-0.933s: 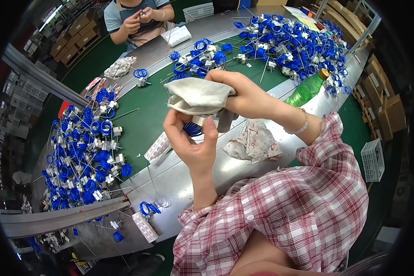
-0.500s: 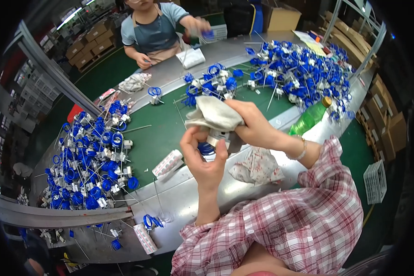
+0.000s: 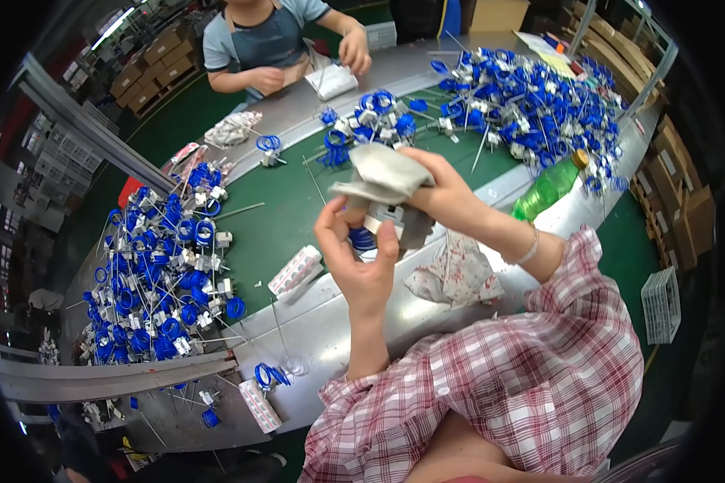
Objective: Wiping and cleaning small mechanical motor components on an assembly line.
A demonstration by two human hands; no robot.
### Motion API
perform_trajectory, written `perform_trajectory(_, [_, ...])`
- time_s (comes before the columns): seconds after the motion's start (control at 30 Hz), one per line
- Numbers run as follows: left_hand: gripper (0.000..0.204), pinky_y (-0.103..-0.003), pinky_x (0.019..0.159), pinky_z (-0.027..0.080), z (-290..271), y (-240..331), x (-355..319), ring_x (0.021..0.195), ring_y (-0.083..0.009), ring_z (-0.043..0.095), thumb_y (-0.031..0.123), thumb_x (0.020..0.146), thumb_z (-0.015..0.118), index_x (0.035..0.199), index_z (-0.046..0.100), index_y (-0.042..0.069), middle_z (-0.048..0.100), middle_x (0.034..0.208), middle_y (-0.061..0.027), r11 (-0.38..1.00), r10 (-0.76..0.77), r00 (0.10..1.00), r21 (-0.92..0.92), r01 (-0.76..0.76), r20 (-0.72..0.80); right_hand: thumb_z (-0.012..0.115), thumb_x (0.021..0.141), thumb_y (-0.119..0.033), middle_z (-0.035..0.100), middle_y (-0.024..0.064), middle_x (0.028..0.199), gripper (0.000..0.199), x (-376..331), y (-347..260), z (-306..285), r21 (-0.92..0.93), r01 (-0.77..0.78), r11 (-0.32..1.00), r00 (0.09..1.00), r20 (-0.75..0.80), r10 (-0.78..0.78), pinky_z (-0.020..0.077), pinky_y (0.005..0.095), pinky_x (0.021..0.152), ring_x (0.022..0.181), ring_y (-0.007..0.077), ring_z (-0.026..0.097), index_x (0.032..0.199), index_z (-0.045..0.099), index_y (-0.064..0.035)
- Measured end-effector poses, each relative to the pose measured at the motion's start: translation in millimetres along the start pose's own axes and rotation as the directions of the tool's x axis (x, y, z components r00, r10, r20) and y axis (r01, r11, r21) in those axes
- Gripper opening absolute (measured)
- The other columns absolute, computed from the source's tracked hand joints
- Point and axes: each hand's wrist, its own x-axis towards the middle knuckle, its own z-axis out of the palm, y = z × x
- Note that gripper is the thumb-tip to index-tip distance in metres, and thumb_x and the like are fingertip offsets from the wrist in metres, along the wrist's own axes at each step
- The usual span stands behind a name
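Note:
My left hand (image 3: 361,262) is closed around a small white boxy part (image 3: 387,217) with a blue coil (image 3: 362,238) under it, thumb and fingers on its sides. Above it my right hand (image 3: 451,193) is closed on a folded off-white cloth (image 3: 388,173), which lies over the top of the part. The right fingers are mostly hidden behind the cloth. Below my hands, a crumpled cloth with red specks (image 3: 453,274) rests on the metal edge, and a white roll with a printed pattern (image 3: 296,271) lies to the left.
Heaps of similar blue-coiled parts lie at left (image 3: 157,282) and far right (image 3: 532,113), with a smaller group (image 3: 370,125) between. A green bottle (image 3: 549,189) lies at right. Across the green-topped table (image 3: 274,213) a co-worker (image 3: 270,48) handles a white roll (image 3: 331,81). Another patterned roll (image 3: 259,405) is near left.
My right hand and the cloth have shifted slightly up and right over the part, while my left hand keeps its hold. Across the table, the co-worker's raised hand has come down beside the white roll.

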Motion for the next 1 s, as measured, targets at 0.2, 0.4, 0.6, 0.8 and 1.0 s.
perform_trajectory(0.2, [0.053,-0.022,0.071,0.035,2.3,1.8,-1.0,0.075,-0.0108,0.045,0.014,0.073,0.064,0.114,0.034,-0.001,0.05,0.084,-0.0055,0.999,-0.04,0.999,-0.035,0.04,0.017,0.053,0.081,-0.009,0.058,0.0051,0.095,0.027,17.2,-2.5,-16.1,0.253,-0.134,0.958,0.99,-0.001,0.139,0.0472,0.0254,0.07,0.08,0.0115,0.056,0.107,0.051,-0.0029])
perform_trajectory(0.4, [0.054,-0.023,0.075,0.033,-5.5,7.5,-5.1,0.077,-0.0103,0.043,0.016,0.074,0.064,0.115,0.034,-0.002,0.049,0.085,-0.0048,0.99,-0.077,0.997,-0.121,0.075,-0.016,0.051,0.086,-0.029,0.058,0.0074,0.099,0.035,23.7,-26.2,-43.8,0.425,-0.189,0.885,0.977,-0.011,0.214,0.0474,0.0278,0.077,0.087,0.0144,0.058,0.107,0.052,-0.0011])
perform_trajectory(0.6, [0.056,-0.022,0.073,0.034,-0.8,13.7,-5.2,0.077,-0.0107,0.044,0.015,0.073,0.066,0.115,0.033,-0.001,0.048,0.085,-0.005,0.986,-0.015,0.997,-0.168,0.002,-0.076,0.059,0.081,-0.019,0.058,0.0006,0.092,0.033,-8.9,-58.6,-27.2,-0.15,0.009,0.989,0.945,0.326,0.04,0.0425,0.0207,0.072,0.081,0.0049,0.052,0.107,0.051,0.0001])
perform_trajectory(0.8, [0.06,-0.02,0.069,0.035,-3.4,9.4,-9.8,0.074,-0.0096,0.045,0.013,0.07,0.068,0.116,0.033,-0.001,0.048,0.083,-0.0057,0.984,-0.015,1.0,-0.178,0.019,0.025,0.059,0.08,-0.011,0.055,0.0019,0.097,0.034,-20.3,-20.4,-5.3,-0.1,0.078,0.992,0.987,0.149,-0.063,0.0398,0.0227,0.078,0.089,0.0063,0.048,0.11,0.047,0.0002])
perform_trajectory(1.0, [0.053,-0.017,0.06,0.034,-3.0,14.1,-4.4,0.062,-0.0058,0.042,0.011,0.068,0.067,0.111,0.038,-0.001,0.049,0.079,-0.0013,0.991,0.063,0.991,0.112,-0.077,0.12,0.056,0.083,-0.014,0.055,-0.0005,0.086,0.023,-27.6,17.8,4.1,0.075,0.082,0.994,0.996,-0.038,-0.079,0.0408,0.0202,0.066,0.077,0.0042,0.048,0.102,0.05,-0.0012])
